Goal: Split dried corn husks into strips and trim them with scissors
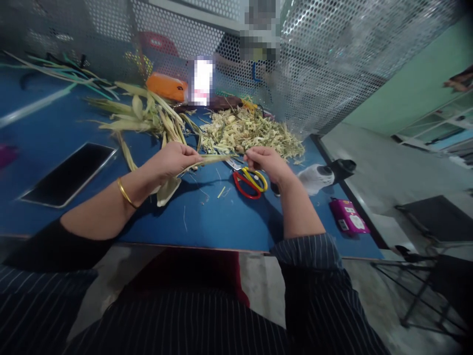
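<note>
A thin, dry corn husk strip (216, 159) stretches level above the table between my hands. My left hand (179, 159), with a gold bangle at the wrist, is closed on its left part. At the far end of the strip, my right hand (264, 161) pinches with fingers closed; the very tip is hidden there. Below and between the hands lie scissors (247, 190) with one red and one yellow handle. A broad pale husk piece (168, 191) hangs or lies under my left hand; which one, I cannot tell.
Loose husks (148, 116) and a heap of shredded scraps (254, 130) lie behind my hands. A dark phone (70, 175) is at left, an orange pouch (166, 86) at back. A white bottle-like item (316, 178) and magenta pack (349, 217) stand right. Perforated metal panels (310, 64) border the back.
</note>
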{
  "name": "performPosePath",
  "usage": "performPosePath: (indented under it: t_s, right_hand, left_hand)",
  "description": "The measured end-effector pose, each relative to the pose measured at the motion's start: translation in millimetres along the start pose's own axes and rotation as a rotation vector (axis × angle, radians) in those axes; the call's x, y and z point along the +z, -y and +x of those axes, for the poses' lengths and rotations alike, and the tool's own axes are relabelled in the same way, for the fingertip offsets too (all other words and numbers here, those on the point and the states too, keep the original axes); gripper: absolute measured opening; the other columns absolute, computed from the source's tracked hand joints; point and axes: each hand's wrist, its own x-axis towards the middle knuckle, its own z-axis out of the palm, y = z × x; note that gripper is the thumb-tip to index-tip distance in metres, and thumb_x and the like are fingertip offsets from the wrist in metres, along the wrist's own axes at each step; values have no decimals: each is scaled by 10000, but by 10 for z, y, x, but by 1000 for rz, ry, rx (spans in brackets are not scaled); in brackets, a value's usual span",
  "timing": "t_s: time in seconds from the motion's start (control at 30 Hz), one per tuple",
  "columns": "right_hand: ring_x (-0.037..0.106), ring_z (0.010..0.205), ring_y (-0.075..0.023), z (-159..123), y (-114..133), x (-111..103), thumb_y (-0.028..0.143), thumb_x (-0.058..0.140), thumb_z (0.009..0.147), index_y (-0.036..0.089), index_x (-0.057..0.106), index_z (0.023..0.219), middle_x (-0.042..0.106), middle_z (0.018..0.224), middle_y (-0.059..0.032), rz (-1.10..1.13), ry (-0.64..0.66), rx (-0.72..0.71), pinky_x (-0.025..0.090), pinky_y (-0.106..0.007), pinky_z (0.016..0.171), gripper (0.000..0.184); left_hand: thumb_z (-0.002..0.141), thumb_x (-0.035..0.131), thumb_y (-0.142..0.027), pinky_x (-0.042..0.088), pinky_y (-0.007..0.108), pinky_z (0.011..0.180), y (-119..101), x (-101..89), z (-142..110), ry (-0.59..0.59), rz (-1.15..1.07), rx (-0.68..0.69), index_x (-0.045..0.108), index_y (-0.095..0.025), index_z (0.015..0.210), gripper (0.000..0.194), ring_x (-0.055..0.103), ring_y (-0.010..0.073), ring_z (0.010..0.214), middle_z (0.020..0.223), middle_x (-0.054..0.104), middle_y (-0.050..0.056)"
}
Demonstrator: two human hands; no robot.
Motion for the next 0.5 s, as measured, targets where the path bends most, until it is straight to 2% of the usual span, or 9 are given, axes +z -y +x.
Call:
performPosePath:
  t_s: [0.07, 0.1, 0.17, 0.23, 0.33, 0.43, 0.5]
  right_hand:
    - [539, 609, -119, 2, -29, -51, 377, 491, 874, 173, 593, 794, 587, 690, -18, -262, -172, 32, 412, -264, 608, 241]
    - [563, 653, -141, -16, -31, -58, 377, 517, 853, 172, 606, 817, 620, 730, -40, -453, -183, 54, 420, -280, 634, 226]
    - [599, 737, -192, -85, -16, -14, 378, 606, 780, 169, 630, 934, 666, 824, -79, -811, -84, 98, 427, -309, 672, 261]
    - [623, 835, -244, -168, 14, 98, 363, 638, 735, 154, 600, 1108, 680, 958, -128, -1032, 18, 106, 435, -327, 698, 430]
    - [643, 873, -297, -245, 55, 295, 281, 586, 743, 118, 521, 1256, 666, 1053, -197, -1234, 7, 104, 437, -345, 680, 542]
    - [659, 832, -315, -237, 62, 387, 252, 551, 764, 118, 562, 1220, 686, 998, -210, -1295, 5, 124, 438, -349, 658, 476]
    - [660, 823, -315, -211, 44, 375, 287, 534, 798, 130, 601, 1187, 703, 936, -195, -1245, -15, 132, 443, -355, 671, 424]
  left_hand:
    - [716, 731, -327, 180, 277, 482, 42, -34, 45, -115, 21, 31, 723, -165, 595, 202, 270, 79, 438, 443, 400, -20]
    - [725, 725, -325, 185, 280, 485, 59, -44, 64, -155, 24, 37, 728, -164, 604, 201, 270, 80, 440, 443, 391, -23]
    - [730, 723, -315, 209, 282, 493, 86, -49, 94, -211, 11, 36, 730, -162, 606, 197, 299, 87, 450, 454, 411, -19]
    - [724, 731, -311, 231, 283, 503, 103, -37, 114, -251, -4, 30, 728, -160, 597, 198, 328, 92, 462, 469, 438, -13]
    - [716, 740, -320, 227, 281, 510, 133, -18, 140, -284, -18, 12, 725, -160, 590, 205, 314, 86, 459, 465, 418, -24]
    - [700, 751, -311, 207, 273, 505, 186, -22, 182, -299, -57, -5, 701, -154, 558, 217, 289, 79, 456, 453, 389, -34]
    - [672, 771, -292, 180, 268, 497, 224, -31, 215, -299, -159, -22, 671, -151, 523, 228, 275, 76, 457, 444, 377, -38]
